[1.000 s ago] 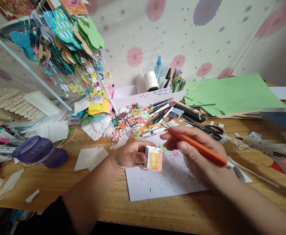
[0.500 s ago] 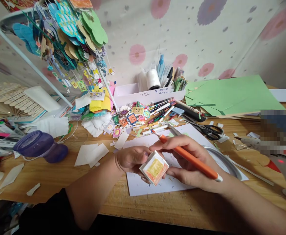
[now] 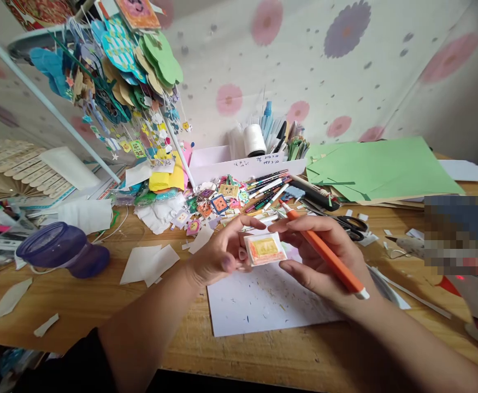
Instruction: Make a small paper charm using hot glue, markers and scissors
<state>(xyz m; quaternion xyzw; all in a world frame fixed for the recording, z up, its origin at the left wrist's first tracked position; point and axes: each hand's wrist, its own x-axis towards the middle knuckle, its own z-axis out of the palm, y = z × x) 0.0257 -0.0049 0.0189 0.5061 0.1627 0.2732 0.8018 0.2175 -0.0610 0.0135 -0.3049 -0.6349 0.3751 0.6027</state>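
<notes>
Small white block with a yellow rectangle ringed in orange on its face (image 3: pixel 265 249), held above the table (image 3: pixel 181 341), over the far part of a white paper sheet flecked with coloured specks (image 3: pixel 273 305). Taking the block as the clock's centre, painted face turned up toward the viewer, slightly tilted.

Left hand (image 3: pixel 216 256) at 9 o'clock: fingers curled around the block's near-left edge and behind it, index raised over the top corner. Cannot tell how hard the thumb presses.

Right hand (image 3: pixel 339 239) at 3 o'clock: fingers closed around a slim orange pen-like tool with a white end (image 3: pixel 324 252), its tip aimed past the block toward 1 o'clock. Thumb and a fingertip sit by the block's right corners; contact uncertain.

Scatter of small painted paper pieces (image 3: pixel 219 203) between 10 and 11, black-handled scissors (image 3: pixel 354 226) between 2 and 3, translucent purple plastic jar (image 3: pixel 60 246) out at 9.

Step in hand, my reading: handling and checking the coloured face, tool parked in the grip. Any fresh turn of the block calls for a secure left pinch, right fingertips guiding the corners, tool tip kept clear of the paint.
</notes>
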